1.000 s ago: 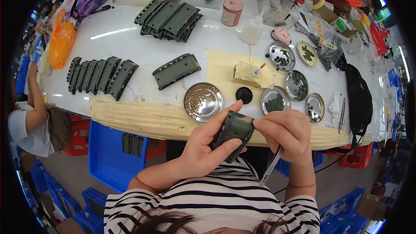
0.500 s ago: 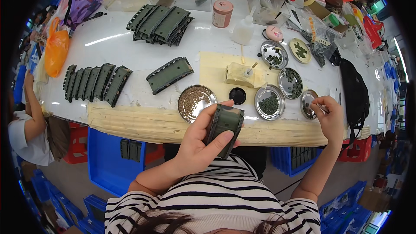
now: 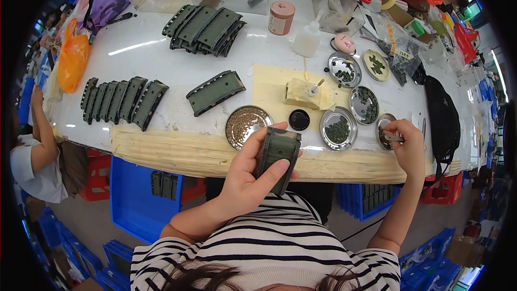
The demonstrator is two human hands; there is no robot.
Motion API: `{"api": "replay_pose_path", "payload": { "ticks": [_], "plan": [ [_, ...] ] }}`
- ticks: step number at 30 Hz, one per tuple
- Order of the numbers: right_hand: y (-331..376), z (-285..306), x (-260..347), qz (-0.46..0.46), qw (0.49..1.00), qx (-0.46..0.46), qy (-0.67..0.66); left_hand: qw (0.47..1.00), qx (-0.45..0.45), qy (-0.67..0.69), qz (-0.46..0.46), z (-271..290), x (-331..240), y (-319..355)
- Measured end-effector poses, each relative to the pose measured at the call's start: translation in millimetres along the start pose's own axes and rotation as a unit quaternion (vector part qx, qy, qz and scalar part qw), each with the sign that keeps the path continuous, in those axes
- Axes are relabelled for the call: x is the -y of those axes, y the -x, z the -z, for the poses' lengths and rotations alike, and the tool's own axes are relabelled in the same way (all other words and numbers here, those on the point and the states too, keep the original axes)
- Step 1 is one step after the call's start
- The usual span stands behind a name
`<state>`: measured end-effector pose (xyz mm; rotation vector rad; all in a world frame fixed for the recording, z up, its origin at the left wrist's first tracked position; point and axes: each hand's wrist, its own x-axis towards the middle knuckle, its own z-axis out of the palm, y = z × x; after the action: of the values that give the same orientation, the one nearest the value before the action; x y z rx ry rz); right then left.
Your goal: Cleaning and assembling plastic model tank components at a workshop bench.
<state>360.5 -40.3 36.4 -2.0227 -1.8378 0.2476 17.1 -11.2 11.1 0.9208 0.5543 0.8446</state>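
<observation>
My left hand (image 3: 252, 170) is wrapped round a curved dark green plastic piece (image 3: 283, 144), held upright above the table's front edge with the thumb across its face. My right hand (image 3: 407, 140) pinches metal tweezers (image 3: 395, 139). Their tips reach over a small round metal dish (image 3: 382, 127), whose contents are partly hidden. Left of it stand metal dishes of small green parts, one nearer (image 3: 338, 129) and one farther (image 3: 364, 105). A larger dish of brown granules (image 3: 247, 125) sits behind my left hand, with a round black lid (image 3: 299, 120) beside it.
Similar green pieces lie in a row (image 3: 121, 101), in a stack (image 3: 204, 28) and singly (image 3: 215, 92). A tape-wrapped block (image 3: 301, 94) stands mid-table. Behind it are a squeeze bottle (image 3: 307, 39) and a pink canister (image 3: 281, 18). A black bag (image 3: 442, 121) hangs at right.
My right hand has shifted slightly at the small dish, and the tweezers show more plainly. My left hand keeps its hold on the green piece. The whole view has shifted a little.
</observation>
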Motion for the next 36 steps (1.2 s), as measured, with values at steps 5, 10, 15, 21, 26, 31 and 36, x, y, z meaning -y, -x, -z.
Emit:
{"api": "replay_pose_path", "payload": {
  "ticks": [5, 10, 15, 21, 26, 31, 36],
  "plan": [
    [6.2, -4.3, 13.4, 0.032, 0.998, -0.021, 0.048, 1.000, -0.018, -0.013, -0.017, 0.4, 2.4, 0.8],
    [10.2, -4.2, 3.4, 0.051, 0.998, -0.037, 0.025, 0.996, -0.007, -0.057, -0.069, 1.3, 9.1, 0.1],
    [17.4, -3.1, 8.9, 0.048, 0.984, -0.130, -0.108, 0.985, -0.010, -0.084, -0.150, -3.3, 14.7, -0.1],
    [26.0, -25.2, 89.9, 0.109, 0.965, -0.133, -0.198, 0.965, 0.028, -0.220, -0.140, 4.6, 19.6, 3.9],
    [22.2, -41.1, 135.5, 0.304, 0.933, -0.100, -0.167, 0.919, 0.008, -0.336, -0.204, 0.1, 5.9, -1.2],
    [18.9, -46.4, 151.9, 0.352, 0.917, -0.096, -0.158, 0.904, -0.006, -0.372, -0.208, 4.5, 5.5, 1.0],
    [20.4, -56.3, 155.6, 0.272, 0.916, -0.067, -0.287, 0.899, -0.021, -0.363, -0.245, 2.6, 7.7, -1.8]
  ]
}}
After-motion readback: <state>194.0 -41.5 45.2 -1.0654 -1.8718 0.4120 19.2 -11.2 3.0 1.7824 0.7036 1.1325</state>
